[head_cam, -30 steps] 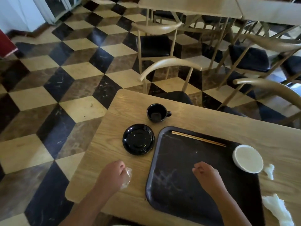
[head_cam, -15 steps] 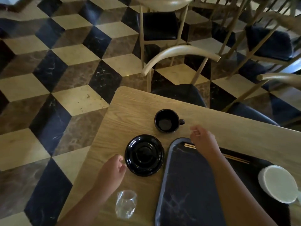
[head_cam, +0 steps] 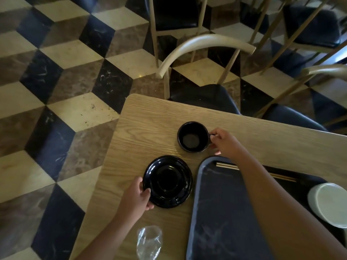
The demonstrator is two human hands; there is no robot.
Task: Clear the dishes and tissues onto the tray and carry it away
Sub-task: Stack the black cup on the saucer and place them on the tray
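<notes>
A black cup [head_cam: 192, 136] stands on the wooden table [head_cam: 142, 124], and my right hand [head_cam: 224, 140] pinches its handle. Nearer me lies a black saucer [head_cam: 168, 182]; my left hand [head_cam: 136, 195] grips its left rim. The dark tray [head_cam: 221, 212] sits to the right, with wooden chopsticks [head_cam: 227, 166] along its far edge and a white bowl [head_cam: 330, 203] at its right side. My right forearm crosses over the tray. A crumpled clear wrapper [head_cam: 149, 241] lies on the table near the front edge.
A pale wooden chair [head_cam: 204, 44] with a dark seat is pushed up to the table's far side, with more chairs behind and to the right. The tiled floor [head_cam: 62, 91] drops away past the table's left edge.
My left hand let go of the clear wrapper and moved forward onto the saucer's rim. My right hand left the tray and took hold of the cup's handle. The view tilted down.
</notes>
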